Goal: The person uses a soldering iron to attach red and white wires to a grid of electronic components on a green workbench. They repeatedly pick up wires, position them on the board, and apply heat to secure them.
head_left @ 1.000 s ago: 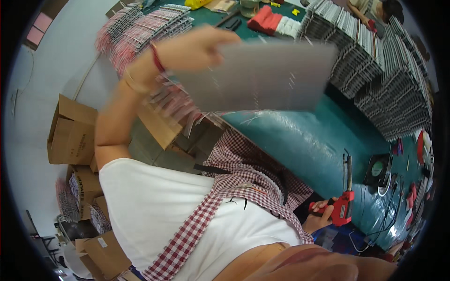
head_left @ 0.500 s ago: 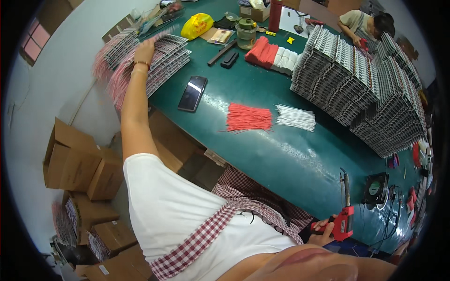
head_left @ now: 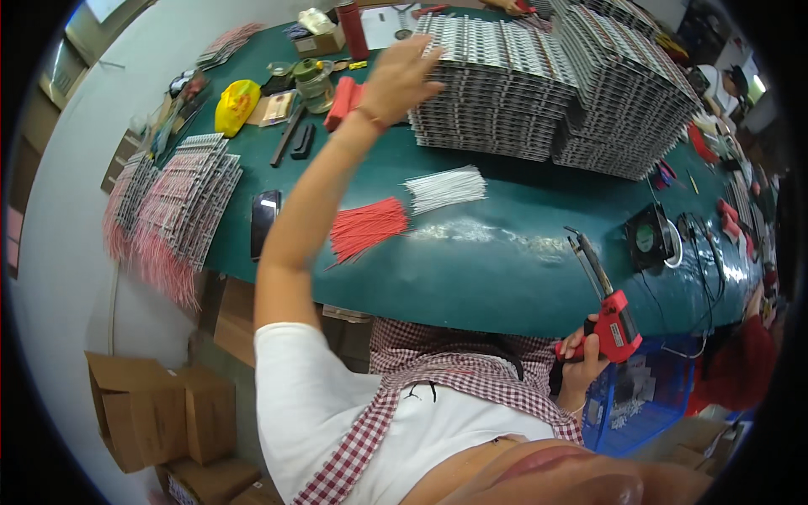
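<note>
My left hand (head_left: 397,82) reaches across the table to the left edge of a tall stack of grey-white panels (head_left: 497,97). Its fingers are apart and nothing shows in them; whether the fingertips touch the stack I cannot tell. Low at the right, my right hand (head_left: 581,360) is wrapped round the handle of a red soldering gun (head_left: 619,330), its metal tip pointing up over the table. Between the hands lie a bundle of red wires (head_left: 368,229) and a bundle of white wires (head_left: 446,188). Panels with pink-red wires hanging from them (head_left: 181,206) are piled at the left end.
A phone (head_left: 265,220) lies left of my forearm. Behind it are a yellow bag (head_left: 236,106), a jar with a green lid (head_left: 313,84) and a red bottle (head_left: 352,29). A black fan (head_left: 649,237) and cables stand at right, above a blue crate (head_left: 673,383).
My left hand has left the wired panels at the left and come over to the tall stack. The view has turned right. The soldering gun stays in my right hand.
</note>
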Available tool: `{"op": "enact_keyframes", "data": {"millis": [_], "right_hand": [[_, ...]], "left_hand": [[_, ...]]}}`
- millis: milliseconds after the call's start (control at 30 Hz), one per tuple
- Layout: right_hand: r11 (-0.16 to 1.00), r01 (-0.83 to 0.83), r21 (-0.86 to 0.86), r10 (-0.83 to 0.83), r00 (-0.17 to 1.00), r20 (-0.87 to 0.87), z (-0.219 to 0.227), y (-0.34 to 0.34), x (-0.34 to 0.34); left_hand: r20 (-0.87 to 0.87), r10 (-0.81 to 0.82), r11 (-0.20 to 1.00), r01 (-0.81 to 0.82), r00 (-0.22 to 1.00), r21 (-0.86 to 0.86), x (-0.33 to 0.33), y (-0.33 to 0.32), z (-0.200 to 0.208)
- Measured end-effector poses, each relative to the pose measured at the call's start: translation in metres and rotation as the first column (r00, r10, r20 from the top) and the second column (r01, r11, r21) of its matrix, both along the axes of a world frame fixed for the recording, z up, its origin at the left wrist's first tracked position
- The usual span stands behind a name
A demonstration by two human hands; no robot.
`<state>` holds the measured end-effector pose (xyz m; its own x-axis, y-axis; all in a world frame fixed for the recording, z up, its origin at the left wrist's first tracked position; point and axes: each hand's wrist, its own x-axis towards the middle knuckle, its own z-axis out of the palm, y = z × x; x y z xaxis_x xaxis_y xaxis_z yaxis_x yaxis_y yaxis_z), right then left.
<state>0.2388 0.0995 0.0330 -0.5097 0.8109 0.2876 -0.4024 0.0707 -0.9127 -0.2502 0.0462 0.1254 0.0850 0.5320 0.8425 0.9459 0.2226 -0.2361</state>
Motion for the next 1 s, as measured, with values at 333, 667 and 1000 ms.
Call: {"op": "enact_keyframes", "data": {"millis": [333, 667, 1000], "right_hand": [[0.995, 0.078, -0.058, -0.082, 0.995, -0.063, 0.006, -0.006, 0.029], [0.995, 0.079, -0.064, -0.090, 0.979, -0.184, -0.002, 0.033, 0.040], [0.989, -0.084, -0.125, 0.047, 0.960, -0.275, -0.002, 0.057, 0.047]], "left_hand": [[-0.109, 0.207, 0.968, -0.219, 0.972, -0.121, 0.041, 0.072, 0.009], [0.046, 0.257, 0.914, -0.228, 0.965, -0.337, 0.248, -0.091, -0.021], [0.133, 0.419, 0.677, -0.212, 0.898, -0.704, 0.350, -0.087, -0.111]]}}
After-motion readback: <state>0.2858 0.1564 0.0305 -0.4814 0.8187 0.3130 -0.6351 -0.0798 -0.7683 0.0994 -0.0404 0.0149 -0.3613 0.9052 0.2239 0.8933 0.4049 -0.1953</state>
